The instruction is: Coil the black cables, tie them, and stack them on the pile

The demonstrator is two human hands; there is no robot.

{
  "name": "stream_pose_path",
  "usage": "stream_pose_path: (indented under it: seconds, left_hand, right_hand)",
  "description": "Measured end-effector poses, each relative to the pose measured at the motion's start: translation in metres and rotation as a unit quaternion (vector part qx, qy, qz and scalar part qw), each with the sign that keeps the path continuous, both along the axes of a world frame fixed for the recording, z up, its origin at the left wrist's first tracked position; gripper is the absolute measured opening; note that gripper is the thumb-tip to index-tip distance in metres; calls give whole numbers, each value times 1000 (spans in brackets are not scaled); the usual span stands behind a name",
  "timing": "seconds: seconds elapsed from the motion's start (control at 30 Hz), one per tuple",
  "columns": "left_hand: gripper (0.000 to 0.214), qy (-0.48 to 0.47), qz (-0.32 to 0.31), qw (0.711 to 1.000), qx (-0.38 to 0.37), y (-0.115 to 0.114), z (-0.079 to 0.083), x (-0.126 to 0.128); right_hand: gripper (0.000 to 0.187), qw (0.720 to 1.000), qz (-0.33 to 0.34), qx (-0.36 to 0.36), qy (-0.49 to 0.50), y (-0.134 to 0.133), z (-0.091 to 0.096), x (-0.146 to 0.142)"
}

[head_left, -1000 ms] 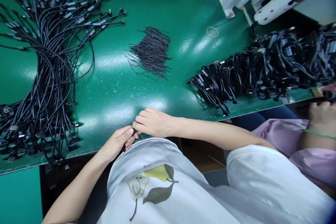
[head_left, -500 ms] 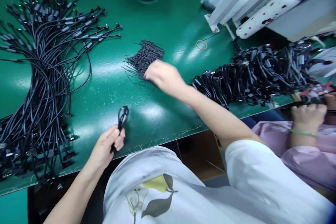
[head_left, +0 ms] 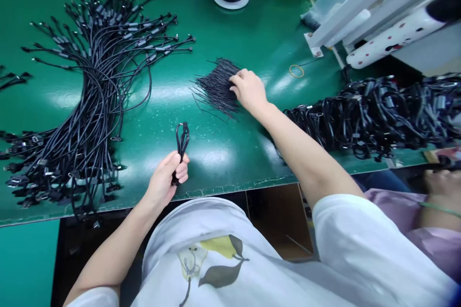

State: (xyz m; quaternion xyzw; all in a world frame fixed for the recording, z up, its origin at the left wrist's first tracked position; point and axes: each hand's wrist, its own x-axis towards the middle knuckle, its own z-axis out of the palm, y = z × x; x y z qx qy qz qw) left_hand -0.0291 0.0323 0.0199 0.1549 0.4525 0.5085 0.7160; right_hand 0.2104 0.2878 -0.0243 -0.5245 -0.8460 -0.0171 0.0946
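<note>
A folded bundle of black cable (head_left: 182, 140) stands up out of my left hand (head_left: 168, 175), whose fingers are wrapped round its lower part near the table's front edge. My right hand (head_left: 249, 88) is at the right side of a pile of thin black twist ties (head_left: 219, 87). Its bent fingertips touch the pile, with a small gap between thumb and forefinger. No tie can be made out between them. To the left lies a large spread of loose black cables (head_left: 104, 72) with connectors at both ends.
Coiled black cables (head_left: 378, 115) form a long row on the right. A white fan (head_left: 232, 0) stands at the back, and a yellow rubber band (head_left: 296, 71) lies near a metal bracket (head_left: 313, 45). At the right edge shows a co-worker's arm (head_left: 441, 201).
The view has shifted, so the table appears further right. My right hand has moved from the pile's near edge to its right side. My left hand still holds the folded cable, now more upright.
</note>
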Motion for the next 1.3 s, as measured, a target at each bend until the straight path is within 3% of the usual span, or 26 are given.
stream_pose_path:
  seconds: [0.17,0.23,0.3,0.37,0.43,0.5,0.53,0.57,0.63,0.7,0.77,0.83,0.9,1.1,1.3]
  left_hand:
    - [34,9,-7,1000,12,-9,4,-2]
    - [35,5,-3,1000,16,-12,6,-2]
    - [39,-9,-3,1000,23,-14,7,1]
    - [48,-25,-7,999,32,-13,8,6]
    - [52,-26,-9,999,41,-11,7,9]
    - [46,2,7,999,53,-9,5,8]
    - [42,26,22,998,61,-8,3,6]
    - [39,55,37,995,70,-8,1,3]
    - [33,122,57,986,94,-10,-4,-2]
    - [27,204,48,971,117,-13,-9,-6]
    - [20,296,24,944,145,-15,-13,-7]
    - [11,365,-4,915,173,-16,-15,-7]
    - [10,385,-36,904,185,-17,-15,-8]
    - [25,313,-154,931,110,-25,-16,-15]
    - [35,211,-193,956,71,-18,-48,-3]
  right_hand:
    - [26,1000,-28,-13,1,2,14,-4]
    - [26,998,-48,5,49,-16,27,-10]
    - [22,990,-17,-2,137,-51,36,-24]
    - [19,963,78,-70,249,-98,38,-45]
    - [18,906,169,-190,339,-145,35,-66]
    - [17,862,203,-262,382,-180,30,-81]
    - [17,855,208,-274,388,-191,27,-84]
    - [17,856,213,-269,386,-198,26,-86]
    - [18,885,225,-211,349,-206,26,-85]
    - [24,927,243,-94,269,-209,30,-82]
    - [28,940,294,26,171,-211,36,-81]
    - [30,913,381,97,107,-209,42,-83]
    - [30,883,450,112,75,-204,48,-86]
    - [28,841,536,67,-41,-197,70,-91]
    - [23,795,574,131,-143,-210,70,-91]
